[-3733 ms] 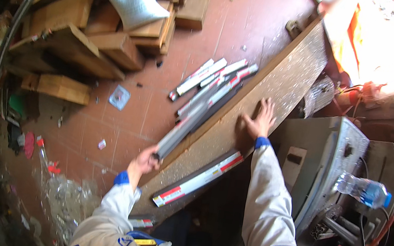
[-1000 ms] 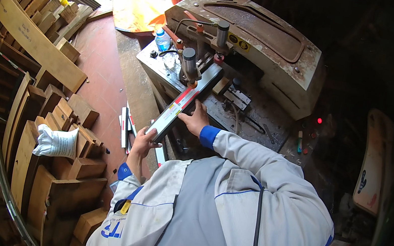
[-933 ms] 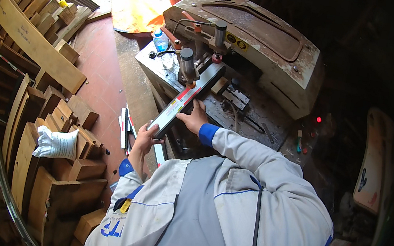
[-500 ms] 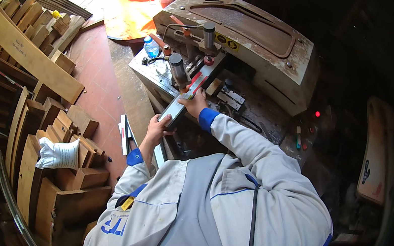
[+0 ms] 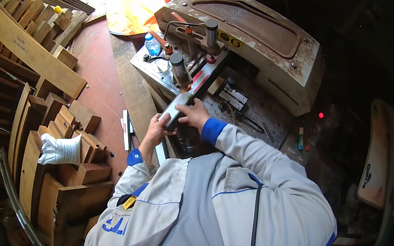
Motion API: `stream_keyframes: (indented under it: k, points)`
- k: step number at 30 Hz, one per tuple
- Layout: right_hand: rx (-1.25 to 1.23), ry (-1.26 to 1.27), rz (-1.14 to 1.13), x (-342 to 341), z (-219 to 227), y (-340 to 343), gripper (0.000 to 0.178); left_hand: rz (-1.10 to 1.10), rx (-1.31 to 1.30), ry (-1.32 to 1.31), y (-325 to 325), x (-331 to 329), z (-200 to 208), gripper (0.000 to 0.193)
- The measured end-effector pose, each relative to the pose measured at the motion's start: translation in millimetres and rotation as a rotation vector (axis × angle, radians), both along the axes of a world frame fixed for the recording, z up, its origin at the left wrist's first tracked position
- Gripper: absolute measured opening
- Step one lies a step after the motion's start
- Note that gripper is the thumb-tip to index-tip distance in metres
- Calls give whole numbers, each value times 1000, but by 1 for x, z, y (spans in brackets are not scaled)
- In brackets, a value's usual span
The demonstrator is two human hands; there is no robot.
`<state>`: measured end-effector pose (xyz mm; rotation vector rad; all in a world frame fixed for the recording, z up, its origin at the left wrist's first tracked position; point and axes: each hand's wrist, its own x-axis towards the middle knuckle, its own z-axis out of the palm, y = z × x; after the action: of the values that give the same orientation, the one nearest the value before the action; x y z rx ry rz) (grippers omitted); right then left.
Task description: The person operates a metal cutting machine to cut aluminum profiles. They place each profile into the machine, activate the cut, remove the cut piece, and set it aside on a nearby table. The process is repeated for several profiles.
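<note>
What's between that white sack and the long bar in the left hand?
The head view shows wooden blocks, tiled floor, loose bars and a brown board.

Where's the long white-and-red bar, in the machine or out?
Part in, part out: the bar runs under two grey cylinders on the machine, and its near end sticks out into the left hand.

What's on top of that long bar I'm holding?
Red markings show on the bar; two clamp cylinders stand over it, and the surface beneath their tips is covered.
</note>
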<state>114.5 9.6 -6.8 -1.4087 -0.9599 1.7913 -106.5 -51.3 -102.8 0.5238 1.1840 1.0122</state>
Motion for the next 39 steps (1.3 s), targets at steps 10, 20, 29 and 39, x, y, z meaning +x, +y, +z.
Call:
stream_keyframes:
  k: [10,20,29,39]
  points:
    - [347,-397,245,-3,-36,9,138,-139,42,101,23,-16,15,48]
    - [364,-511,298,22,-19,-12,150,158,-85,210,-6,40,-3,62]
    - [381,-483,317,20,-31,-12,145,77,-32,95,-6,11,17,51]
    - [415,-506,247,22,-43,7,129,151,-78,155,-3,12,6,59]
